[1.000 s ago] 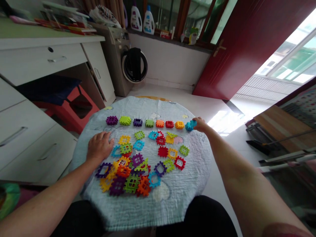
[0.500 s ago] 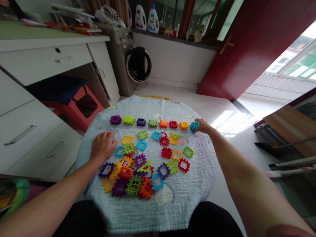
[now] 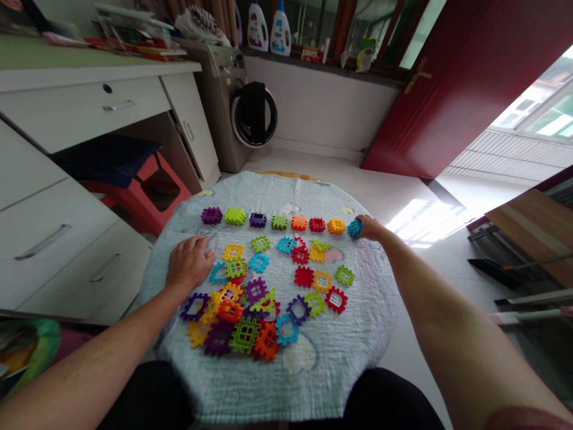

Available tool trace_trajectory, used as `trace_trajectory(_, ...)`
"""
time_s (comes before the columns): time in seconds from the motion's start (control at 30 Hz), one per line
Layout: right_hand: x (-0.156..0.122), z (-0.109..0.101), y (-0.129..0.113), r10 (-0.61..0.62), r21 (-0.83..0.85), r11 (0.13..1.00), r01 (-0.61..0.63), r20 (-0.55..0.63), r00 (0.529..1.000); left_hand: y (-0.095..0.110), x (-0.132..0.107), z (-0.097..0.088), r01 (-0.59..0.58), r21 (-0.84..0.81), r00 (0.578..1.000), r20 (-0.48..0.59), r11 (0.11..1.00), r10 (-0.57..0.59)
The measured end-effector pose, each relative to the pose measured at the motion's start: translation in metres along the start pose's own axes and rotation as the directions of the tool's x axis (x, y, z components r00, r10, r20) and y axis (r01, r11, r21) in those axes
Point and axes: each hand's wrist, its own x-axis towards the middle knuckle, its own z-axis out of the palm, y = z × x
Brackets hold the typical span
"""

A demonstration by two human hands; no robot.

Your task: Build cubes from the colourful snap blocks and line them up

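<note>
Just right of the block row [image 3: 280, 221], a blue block [image 3: 355, 228] is pinched in the grip of the right hand [image 3: 372, 227].

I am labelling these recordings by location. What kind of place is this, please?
Probably a room in a home: a washing machine stands by the wall, detergent bottles sit on the sill, and a white desk with drawers stands beside the cloth-covered table.

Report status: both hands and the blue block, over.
Left hand flat, open, on the quilted cloth beside the loose tiles. Right hand grips the blue block at the right end of the block row. Nothing blocking either hand.
</note>
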Motion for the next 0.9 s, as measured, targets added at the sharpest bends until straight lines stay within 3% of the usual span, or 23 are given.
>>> trace_trajectory(0.13,-0.005,0.000,-0.002,0.038,0.030,0.999,-0.036,-0.037,0.999,0.000,0.001,-0.001,-0.007,0.012,1.000,0.007,1.000,0.007)
trace_trajectory(0.27,-0.024,-0.009,-0.013,0.107,0.127,0.988,-0.087,-0.158,0.982,0.002,0.000,-0.004,0.003,-0.004,1.000,0.010,1.000,-0.003)
trace_trajectory(0.4,-0.063,-0.024,-0.042,0.108,0.228,0.973,-0.040,-0.293,0.950,0.003,-0.002,-0.005,0.034,-0.048,0.999,0.011,0.998,-0.033)
trace_trajectory(0.53,-0.119,-0.035,-0.085,-0.001,0.266,0.960,0.089,-0.313,0.950,0.002,0.001,-0.012,0.069,-0.164,0.996,0.063,0.984,-0.060)
trace_trajectory(0.67,-0.171,-0.031,-0.136,-0.139,0.383,0.894,0.234,-0.259,0.956,0.012,0.003,-0.048,0.092,-0.335,0.991,0.121,0.938,-0.054)
trace_trajectory(0.73,-0.192,-0.022,-0.163,-0.209,0.418,0.862,0.287,-0.223,0.952,0.025,-0.006,-0.073,0.059,-0.439,0.985,0.169,0.897,0.019)
trace_trajectory(0.83,-0.216,-0.002,-0.204,-0.306,0.398,0.853,0.339,-0.146,0.941,0.048,-0.035,-0.104,-0.036,-0.547,0.913,0.323,0.837,0.250)
trace_trajectory(0.9,-0.229,0.012,-0.229,-0.369,0.357,0.857,0.371,-0.078,0.926,0.062,-0.061,-0.114,-0.159,-0.521,0.860,0.344,0.838,0.376)
